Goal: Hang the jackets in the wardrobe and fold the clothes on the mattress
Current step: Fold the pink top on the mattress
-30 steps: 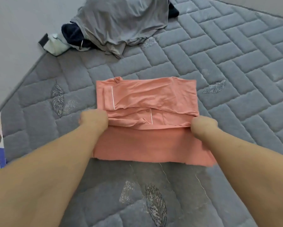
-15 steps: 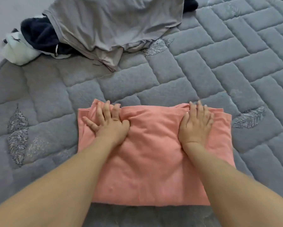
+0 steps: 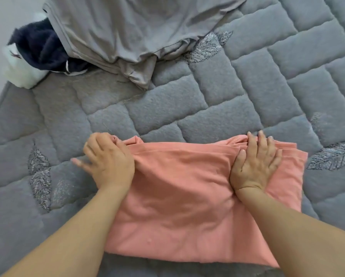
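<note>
the folded pink garment (image 3: pixel 187 188) lies on the mattress (image 3: pixel 167 108) at lower centre. the right hand (image 3: pixel 255 166) presses flat; the left hand (image 3: pixel 107 158) curls its grip around the upper left corner. if that hand tugs sideways, the layered far edge could slip apart.

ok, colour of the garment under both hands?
Salmon pink garment, plain, no pattern visible; head view, the only one.

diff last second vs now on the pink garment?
The near half of the pink garment was folded away over the far half. Both hands released that edge and pressed flat on top. Now the left hand has slid to the garment's left edge, fingers curled there; the right hand still presses flat. The grey garment and dark clothes lie unmoved.
</note>
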